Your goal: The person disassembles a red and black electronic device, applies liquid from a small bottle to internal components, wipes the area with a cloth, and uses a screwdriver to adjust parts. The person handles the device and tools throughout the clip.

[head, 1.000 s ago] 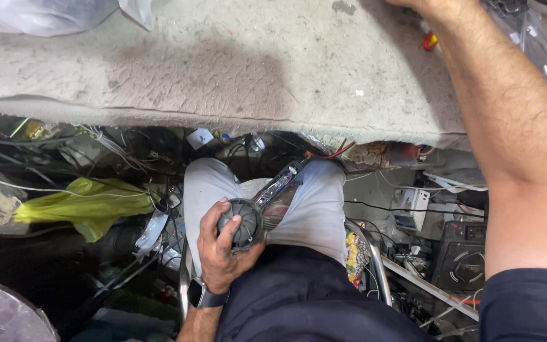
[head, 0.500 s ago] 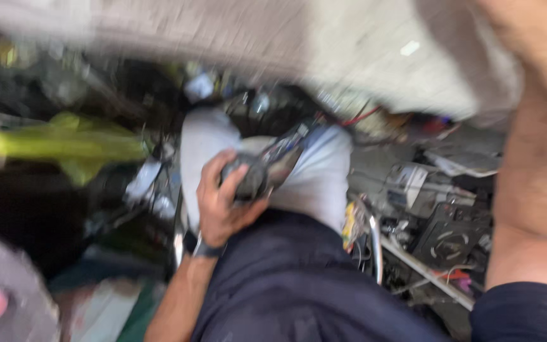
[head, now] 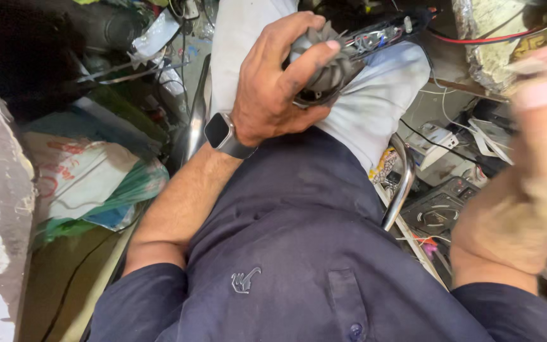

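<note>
Shirt: a dark navy shirt (head: 299, 266) fills the lower middle of the frame, nearest the camera, with a small pale stitched mark and a buttoned pocket.
Right hand: the right hand (head: 539, 171) is up close at the right edge, heavily blurred; a pale band shows near a fingertip, and whether it grips anything I cannot tell.
Left hand: the left hand (head: 273, 88) sits in the upper middle, well apart from the right, fingers curled tight round the fan; a dark watch (head: 223, 134) rides the wrist.
Fan: the fan (head: 324, 63) is a grey round part with curved blades around its rim, clamped in the left hand over the lap, on light grey trousers (head: 375, 107).
Board: joined to the fan, a narrow strip (head: 381, 35) of exposed wires and small parts runs toward the upper right, dark at its far end.
Chair: a chrome tube (head: 403, 183) curves beside the right thigh, another bright tube lies on the left by the watch.
Bags: at the left middle, a white sack (head: 77, 177) with red print lies crumpled, touching a green plastic bag (head: 131, 183) and something blue under it.
Right floor: a dark flat unit (head: 441, 209) with pale ring markings lies lower right, a white boxy piece (head: 435, 136) just above it.
Far right: in the upper right, a crinkled foil wrap (head: 485, 44) with a red wire (head: 476, 37) crossing it.
</note>
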